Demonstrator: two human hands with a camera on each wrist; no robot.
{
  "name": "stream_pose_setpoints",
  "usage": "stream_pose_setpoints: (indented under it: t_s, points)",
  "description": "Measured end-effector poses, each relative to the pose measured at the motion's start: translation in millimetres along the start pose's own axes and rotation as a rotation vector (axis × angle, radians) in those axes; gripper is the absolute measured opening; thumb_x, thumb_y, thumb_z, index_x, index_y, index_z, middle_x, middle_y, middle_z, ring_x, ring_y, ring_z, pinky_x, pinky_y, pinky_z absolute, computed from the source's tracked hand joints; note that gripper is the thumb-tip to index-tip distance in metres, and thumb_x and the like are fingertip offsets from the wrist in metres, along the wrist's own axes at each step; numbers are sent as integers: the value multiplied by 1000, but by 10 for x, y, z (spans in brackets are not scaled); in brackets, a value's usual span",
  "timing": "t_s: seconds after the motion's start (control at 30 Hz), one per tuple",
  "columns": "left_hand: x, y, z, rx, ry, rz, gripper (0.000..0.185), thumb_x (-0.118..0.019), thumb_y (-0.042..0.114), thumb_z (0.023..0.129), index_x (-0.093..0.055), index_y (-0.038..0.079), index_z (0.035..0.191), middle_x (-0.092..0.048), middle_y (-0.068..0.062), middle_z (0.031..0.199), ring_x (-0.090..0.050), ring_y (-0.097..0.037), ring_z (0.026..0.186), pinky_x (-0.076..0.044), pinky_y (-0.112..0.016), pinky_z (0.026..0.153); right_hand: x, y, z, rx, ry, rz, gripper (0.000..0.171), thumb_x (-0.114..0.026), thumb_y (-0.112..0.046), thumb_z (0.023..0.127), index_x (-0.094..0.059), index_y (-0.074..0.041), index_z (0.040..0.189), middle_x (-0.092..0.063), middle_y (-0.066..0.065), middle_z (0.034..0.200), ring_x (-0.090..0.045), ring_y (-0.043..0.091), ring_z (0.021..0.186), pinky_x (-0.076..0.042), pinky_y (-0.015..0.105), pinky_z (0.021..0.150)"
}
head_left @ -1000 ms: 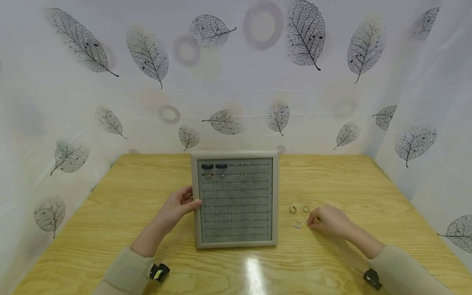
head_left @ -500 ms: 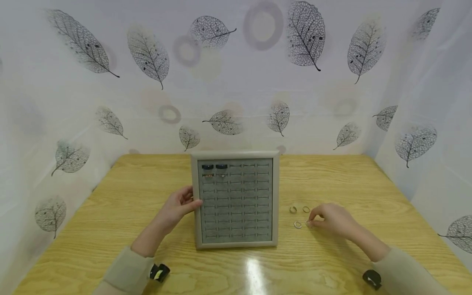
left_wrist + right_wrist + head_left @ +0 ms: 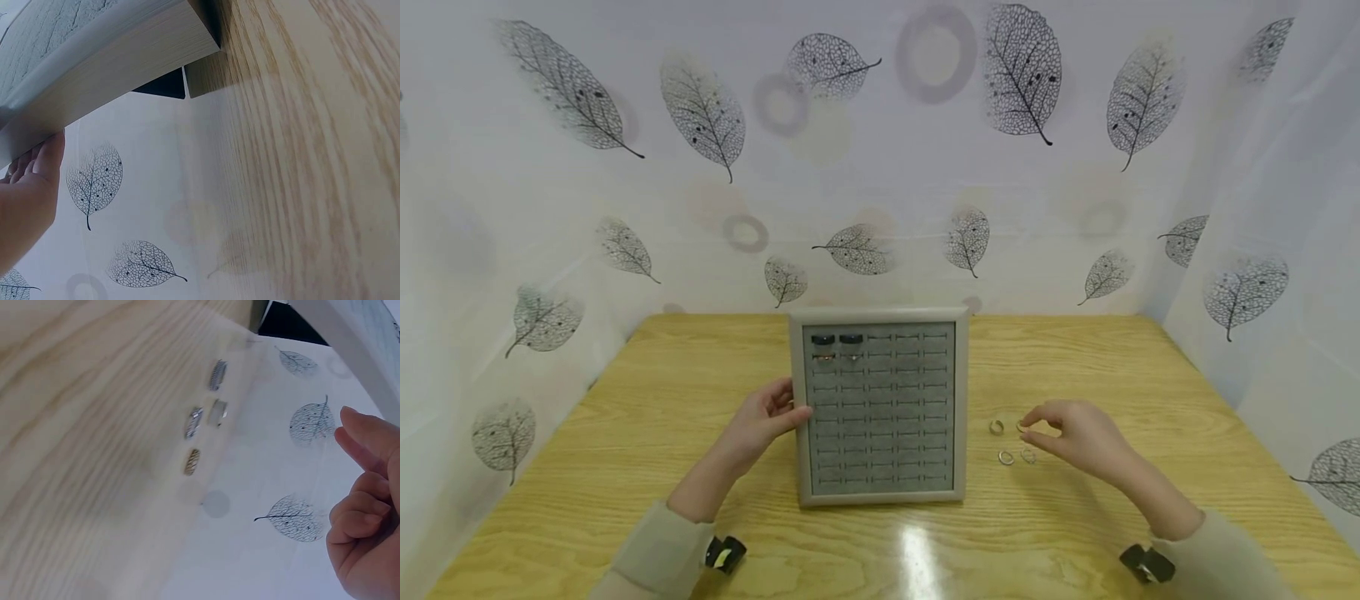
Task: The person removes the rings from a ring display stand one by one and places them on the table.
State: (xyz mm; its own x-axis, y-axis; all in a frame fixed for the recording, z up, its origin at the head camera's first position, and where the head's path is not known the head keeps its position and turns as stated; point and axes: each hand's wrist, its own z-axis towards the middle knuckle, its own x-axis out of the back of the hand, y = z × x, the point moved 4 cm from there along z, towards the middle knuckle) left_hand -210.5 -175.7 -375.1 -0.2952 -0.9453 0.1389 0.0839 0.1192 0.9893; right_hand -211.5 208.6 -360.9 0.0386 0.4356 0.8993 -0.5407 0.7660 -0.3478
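Head view: left hand (image 3: 760, 425), fingers relaxed, rests against left edge of grey slotted ring-display tray (image 3: 880, 487) to steady it on wooden worktop (image 3: 1075, 358); right hand (image 3: 1078, 437) hovers unclenched, holding nothing, over four small metal rings (image 3: 1009, 442) just right of tray.

**Three views, one table**

Head view: from above and behind, facing forward and down over the whole table (image 3: 700, 400), tray (image 3: 880, 492), rings (image 3: 1006, 457) and both hands, at middling range.

Left wrist view: low and very close, skimming the table (image 3: 300, 156) along the tray's side (image 3: 119, 56), left hand (image 3: 28, 187) at the edge.

Right wrist view: close, tilted, facing across the table (image 3: 81, 425) at the rings (image 3: 194, 422), right hand (image 3: 369, 506) in the foreground.

Shared with the head view: table, tray, rings.
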Motion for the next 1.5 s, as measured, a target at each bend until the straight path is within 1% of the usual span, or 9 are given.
stream_pose_setpoints:
  t_s: [0.2,0.4,0.53,0.7,0.8,0.93,1.03,1.23,1.5]
  points:
    - [-6,-3,4,4,3,2,57,-60,18,86,-33,-2,131,-48,-17,119,-49,-21,103,-43,-28,84,55,-177,60,54,82,26,13,-70,-17,74,-69,-10,86,-66,0,85,-54,8,69,-45,28,58]
    - [-15,5,7,6,5,-2,56,-60,18,85,-34,-2,131,-48,-17,119,-50,-19,102,-43,-28,83,106,-403,139,181,217,99,14,-74,-9,69,-68,-12,81,-65,-4,78,-45,-2,60,-42,21,52]
    - [-11,20,9,-7,-3,-2,56,-59,17,86,-33,-3,131,-47,-18,119,-50,-18,101,-44,-28,83,132,-580,204,288,308,187,16,-74,-5,66,-68,-11,80,-64,-4,74,-34,-4,52,-35,14,47]
    - [-6,34,8,-23,-8,17,57,-58,16,87,-31,-6,131,-46,-21,121,-49,-21,105,-42,-28,85,132,-758,296,378,383,252,15,-73,-3,67,-68,-8,80,-62,-5,72,-34,-2,52,-31,10,48]
    - [-10,28,1,-21,-5,27,56,-57,15,87,-31,-8,131,-45,-22,122,-47,-23,108,-42,-28,86,118,-844,354,399,411,229,14,-73,-5,67,-68,-8,80,-61,-6,71,-32,1,51,-28,12,46]
    - [-18,13,-7,-13,-5,15,56,-57,14,87,-31,-8,131,-45,-22,121,-47,-24,107,-42,-28,85,87,-953,429,421,437,197,10,-72,-10,71,-68,-7,79,-64,-3,74,-44,2,56,-35,15,48]
    - [-23,6,-8,-14,-6,2,55,-57,13,87,-31,-8,130,-45,-23,121,-49,-24,106,-43,-28,84,75,-1034,480,444,452,200,10,-71,-13,73,-67,-7,79,-64,-2,73,-45,2,57,-35,16,48]
    - [-24,-3,-6,-12,-1,-11,55,-56,12,87,-29,-9,131,-44,-25,122,-49,-24,106,-43,-28,84,92,-1186,592,469,471,204,14,-73,-8,68,-67,-6,81,-60,-3,71,-34,2,52,-29,16,45]
    - [-26,11,5,-15,-2,-8,55,-56,12,88,-29,-9,131,-43,-25,123,-50,-23,105,-44,-28,82,80,-1305,769,474,488,198,13,-73,-10,70,-67,-6,81,-61,-2,72,-42,9,52,-33,18,47]
